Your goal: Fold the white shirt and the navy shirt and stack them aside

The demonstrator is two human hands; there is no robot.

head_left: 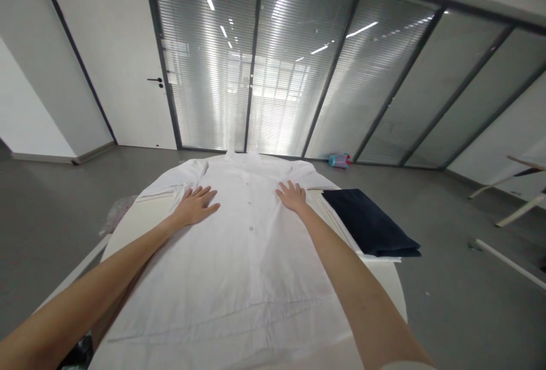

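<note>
A white buttoned shirt [247, 256] lies spread flat, front side up, on a white table [386, 284], collar at the far end. My left hand [197, 205] rests flat on the shirt's chest left of the button row, fingers stretched out. My right hand [292, 195] lies flat on the chest right of the buttons, fingers spread. Neither hand holds anything. Both sleeves seem folded in beside the body near the shoulders.
A folded dark navy cloth [370, 223] lies on the table's right side, beside the shirt. A crumpled clear plastic bag [117, 213] sits by the left edge. On the grey floor stands a blue-pink bottle [339, 160] near the glass wall. White table legs [507, 182] are at right.
</note>
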